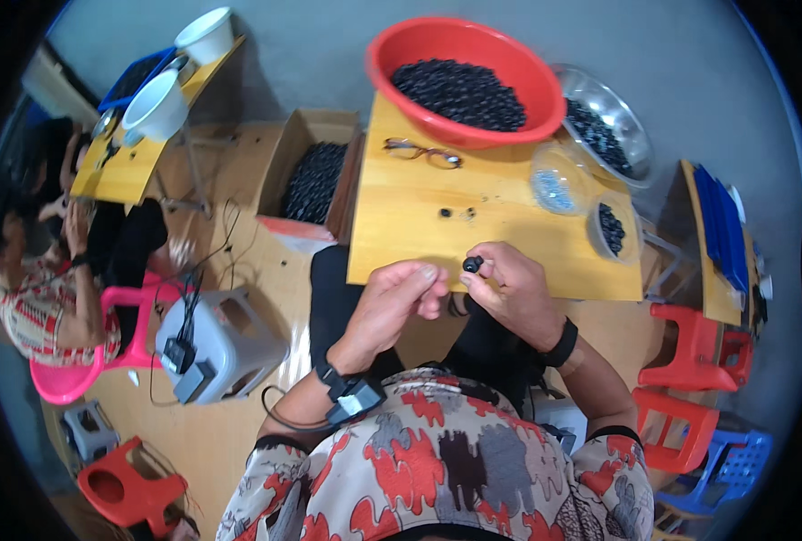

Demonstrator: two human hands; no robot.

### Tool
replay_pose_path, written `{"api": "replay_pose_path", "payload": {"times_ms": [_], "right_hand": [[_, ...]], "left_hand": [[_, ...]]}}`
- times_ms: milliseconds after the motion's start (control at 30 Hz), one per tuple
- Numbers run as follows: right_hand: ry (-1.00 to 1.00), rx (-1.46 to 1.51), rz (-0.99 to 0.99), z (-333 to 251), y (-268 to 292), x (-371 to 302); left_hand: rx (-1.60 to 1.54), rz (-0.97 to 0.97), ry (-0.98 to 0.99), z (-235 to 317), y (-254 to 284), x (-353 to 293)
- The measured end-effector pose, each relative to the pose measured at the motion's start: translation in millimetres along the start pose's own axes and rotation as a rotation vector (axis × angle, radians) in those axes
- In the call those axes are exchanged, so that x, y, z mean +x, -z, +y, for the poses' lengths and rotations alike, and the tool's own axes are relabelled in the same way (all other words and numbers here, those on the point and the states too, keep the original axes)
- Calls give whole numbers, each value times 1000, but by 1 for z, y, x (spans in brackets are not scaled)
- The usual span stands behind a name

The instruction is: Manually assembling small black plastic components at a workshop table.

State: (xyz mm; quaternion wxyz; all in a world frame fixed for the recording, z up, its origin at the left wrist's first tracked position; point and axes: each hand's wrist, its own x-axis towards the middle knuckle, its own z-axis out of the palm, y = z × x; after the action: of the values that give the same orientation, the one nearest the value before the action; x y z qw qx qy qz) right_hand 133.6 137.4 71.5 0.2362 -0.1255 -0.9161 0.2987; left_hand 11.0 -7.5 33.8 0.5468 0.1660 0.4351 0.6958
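Observation:
Between thumb and forefinger, my right hand (515, 290) pinches a small round black part (472, 264) above the table's near edge. Just left of it, my left hand (390, 302) is closed with thumb and fingertips pressed together. Whatever it may hold is too small to make out. The two hands are apart. A few small black pieces (445, 214) lie on the yellow table (401, 234) beyond my hands. To the right stand a clear tub (596, 236) of black parts and a clear bowl (559, 189) with tiny light-blue pieces.
A red basin (383, 68) heaped with black parts stands at the table's back, beside a metal bowl (631, 135). Eyeglasses (423, 153) lie in front. A cardboard box (279, 162) of black parts is left. Another person (81, 307) sits far left, past a grey stool (225, 347).

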Motion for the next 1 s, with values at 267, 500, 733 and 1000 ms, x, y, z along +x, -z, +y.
{"api": "replay_pose_path", "payload": {"times_ms": [267, 500, 733, 1000], "right_hand": [[-237, -339, 281, 92, 62, -20], [-434, -451, 435, 145, 119, -29], [-235, -412, 263, 117, 68, 2], [-97, -248, -99, 89, -21, 49]], "left_hand": [[41, 113, 34, -20, 15, 11], [68, 117, 23, -24, 16, 27], [57, 165, 27, -24, 20, 31], [0, 148, 14, -29, 29, 30]]}}
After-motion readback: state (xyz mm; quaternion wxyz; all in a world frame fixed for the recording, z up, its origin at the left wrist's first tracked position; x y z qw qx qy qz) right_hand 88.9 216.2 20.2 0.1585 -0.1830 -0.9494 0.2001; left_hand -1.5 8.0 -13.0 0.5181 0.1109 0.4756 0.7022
